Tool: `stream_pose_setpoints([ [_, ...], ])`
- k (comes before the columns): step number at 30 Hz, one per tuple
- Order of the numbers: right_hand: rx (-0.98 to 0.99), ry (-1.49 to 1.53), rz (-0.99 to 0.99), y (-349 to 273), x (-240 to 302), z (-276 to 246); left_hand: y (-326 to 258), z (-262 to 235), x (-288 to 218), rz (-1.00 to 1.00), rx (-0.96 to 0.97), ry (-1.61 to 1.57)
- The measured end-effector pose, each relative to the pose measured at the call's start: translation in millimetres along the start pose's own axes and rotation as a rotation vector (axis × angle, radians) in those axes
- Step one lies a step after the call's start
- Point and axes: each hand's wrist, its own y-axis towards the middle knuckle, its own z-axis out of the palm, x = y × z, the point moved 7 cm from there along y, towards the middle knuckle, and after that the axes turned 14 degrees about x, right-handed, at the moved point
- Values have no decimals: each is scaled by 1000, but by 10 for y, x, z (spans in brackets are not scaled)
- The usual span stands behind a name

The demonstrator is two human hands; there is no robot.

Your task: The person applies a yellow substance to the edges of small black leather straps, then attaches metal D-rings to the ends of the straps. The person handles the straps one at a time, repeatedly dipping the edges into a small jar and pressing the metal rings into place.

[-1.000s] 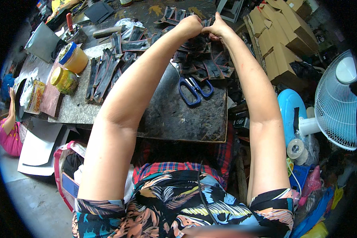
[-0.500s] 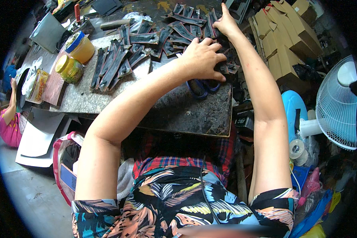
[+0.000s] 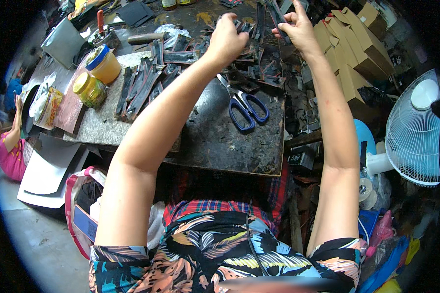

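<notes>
Dark narrow strip of cut material [image 3: 277,13] stands in the right hand [image 3: 298,30], pinched in a closed grip, its long axis running up and away over the far bench [image 3: 220,141]. Left hand [image 3: 229,38] hovers just beside it to the left, fingers curled over the heap of dark strips [image 3: 249,63]; whether it grips one I cannot tell. Blue-handled scissors [image 3: 244,105] lie nearer.
</notes>
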Motion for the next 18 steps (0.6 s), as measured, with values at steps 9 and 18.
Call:
stream_pose_setpoints([
  [9, 140, 165, -122, -570, 1190, 493, 331, -298, -423, 194, 287, -530],
  [18, 337, 557, 415, -1761, 828, 1667, -1545, -974, -570, -276, 452, 49],
])
